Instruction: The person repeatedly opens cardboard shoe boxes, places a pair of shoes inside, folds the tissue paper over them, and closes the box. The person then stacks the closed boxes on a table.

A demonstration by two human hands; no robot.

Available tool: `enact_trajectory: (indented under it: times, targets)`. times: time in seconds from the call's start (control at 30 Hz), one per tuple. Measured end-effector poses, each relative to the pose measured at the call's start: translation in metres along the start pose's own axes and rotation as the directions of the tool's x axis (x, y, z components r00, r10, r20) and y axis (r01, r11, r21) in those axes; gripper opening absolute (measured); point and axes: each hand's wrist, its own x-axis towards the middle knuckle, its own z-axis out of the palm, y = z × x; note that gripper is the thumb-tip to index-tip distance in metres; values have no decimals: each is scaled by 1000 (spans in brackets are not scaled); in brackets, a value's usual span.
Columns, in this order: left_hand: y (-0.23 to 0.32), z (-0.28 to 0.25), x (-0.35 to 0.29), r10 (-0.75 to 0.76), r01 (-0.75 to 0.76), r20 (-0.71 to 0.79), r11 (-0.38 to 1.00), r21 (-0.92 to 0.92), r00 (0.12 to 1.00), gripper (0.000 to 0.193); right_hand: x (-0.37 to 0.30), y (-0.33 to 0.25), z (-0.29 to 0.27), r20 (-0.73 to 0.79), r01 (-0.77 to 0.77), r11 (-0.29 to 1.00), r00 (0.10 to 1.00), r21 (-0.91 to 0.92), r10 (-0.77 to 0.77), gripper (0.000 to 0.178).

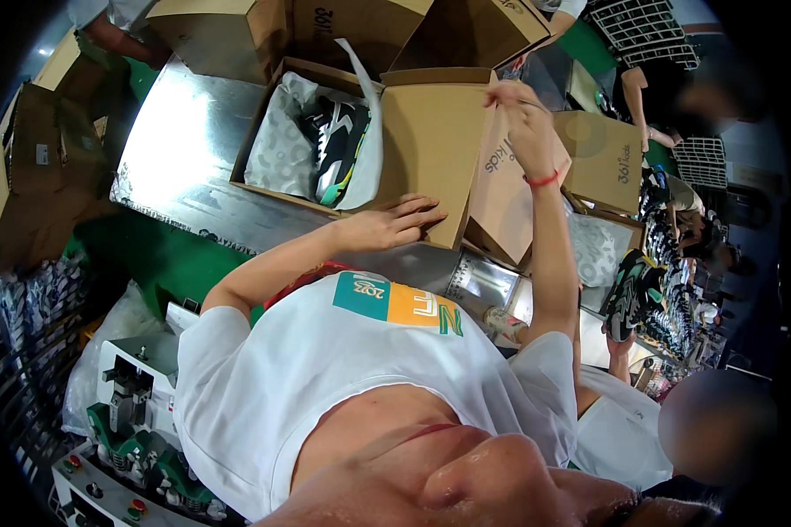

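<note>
An open brown shoebox [253,162] sits in front of me on the metal table. In it lies a black, white and green sneaker [338,145], with patterned white tissue paper [281,140] beside it and a sheet standing up along its right. The box's lid [431,132] is folded back to the right. My left hand [394,224] lies on the near edge of the lid, fingers stretched out and holding nothing. Raised by the lid's far right corner is my right hand [523,123], its fingertips drawn together. Whatever may be between them is too small to make out.
Large cartons [334,35] stand behind the shoebox. To the right are another shoebox [602,154] and a co-worker's hand [621,347] holding a dark sneaker [628,299]. Stacked cartons [44,176] stand left of the metal table [180,132]; a machine [136,395] is at lower left.
</note>
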Motion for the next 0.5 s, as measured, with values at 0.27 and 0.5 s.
enact_trajectory:
  times: [0.27, 0.5]
  targets:
    - [3, 13, 4, -53, 47, -87, 997, -66, 995, 23, 15, 82, 33, 364, 218, 884, 930, -415, -59, 35]
    - [-3, 18, -2, -41, 33, -99, 996, -87, 994, 21, 16, 86, 33, 370, 265, 659, 929, -704, 20, 26]
